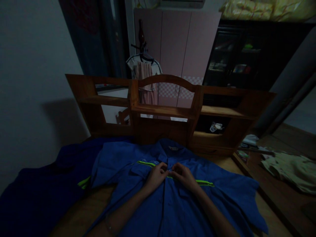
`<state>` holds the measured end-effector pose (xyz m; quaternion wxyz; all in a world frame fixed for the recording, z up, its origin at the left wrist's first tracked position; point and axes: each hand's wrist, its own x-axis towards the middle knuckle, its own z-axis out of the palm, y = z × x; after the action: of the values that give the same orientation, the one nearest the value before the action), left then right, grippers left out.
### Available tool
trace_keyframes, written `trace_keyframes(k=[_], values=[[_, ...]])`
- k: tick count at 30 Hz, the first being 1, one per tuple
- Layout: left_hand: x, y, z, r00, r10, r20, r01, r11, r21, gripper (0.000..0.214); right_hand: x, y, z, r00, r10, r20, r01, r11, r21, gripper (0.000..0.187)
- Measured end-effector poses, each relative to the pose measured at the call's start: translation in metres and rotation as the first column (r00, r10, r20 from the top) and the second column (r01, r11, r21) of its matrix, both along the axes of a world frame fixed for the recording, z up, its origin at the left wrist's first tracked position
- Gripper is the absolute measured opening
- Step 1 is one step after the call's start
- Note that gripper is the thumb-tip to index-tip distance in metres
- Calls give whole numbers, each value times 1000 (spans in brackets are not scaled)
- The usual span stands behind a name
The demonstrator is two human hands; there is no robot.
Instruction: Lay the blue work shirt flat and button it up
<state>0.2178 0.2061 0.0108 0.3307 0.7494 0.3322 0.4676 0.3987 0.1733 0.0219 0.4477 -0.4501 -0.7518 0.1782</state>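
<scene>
A blue work shirt (138, 194) with a lime-green chest stripe lies spread front-up on a wooden surface, collar pointing away from me. Both my hands meet at its front placket just below the collar. My left hand (158, 174) pinches the left edge of the placket with curled fingers. My right hand (181, 173) pinches the opposite edge, fingertips almost touching the left hand's. A button between them is too small and dark to make out.
A dark blue garment (41, 194) lies at the left. A wooden shelf headboard (163, 110) stands right behind the shirt. A pale garment (293, 169) lies on the floor at right. Clothes on a stand (145, 70), a pink wardrobe and a dark cabinet stand farther back.
</scene>
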Motion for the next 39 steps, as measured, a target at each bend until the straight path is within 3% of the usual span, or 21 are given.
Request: trace_keyframes(k=[8,11,14,17,20,23,30,39], values=[[0,10,-1,998,-49,-36,47,998,-44,28,-2,0,1,999,-31,40,29,998,53,36],[-6,2,4,996,-55,-72,51,997,-56,31,-3,-3,5,998,-46,53,45,999,25,37],[-23,-26,7,990,-42,-135,37,999,-40,27,-4,-22,12,998,-28,56,29,999,-29,38],[-46,-69,-1,960,-19,-280,26,999,19,20,-8,-63,14,998,-29,49,31,999,-24,41],[-57,-106,-18,948,63,-312,-44,997,66,18,-20,-108,4,983,-164,81,153,980,124,32],[-53,-123,-33,949,154,-275,-142,988,66,22,-36,-137,-13,962,-252,101,234,959,159,14],[-39,-120,-34,931,232,-280,-212,972,100,12,-58,-144,-41,943,-296,149,270,947,175,18],[-34,-127,-31,914,246,-321,-244,969,48,14,-65,-143,-57,839,-430,334,299,877,377,28]])
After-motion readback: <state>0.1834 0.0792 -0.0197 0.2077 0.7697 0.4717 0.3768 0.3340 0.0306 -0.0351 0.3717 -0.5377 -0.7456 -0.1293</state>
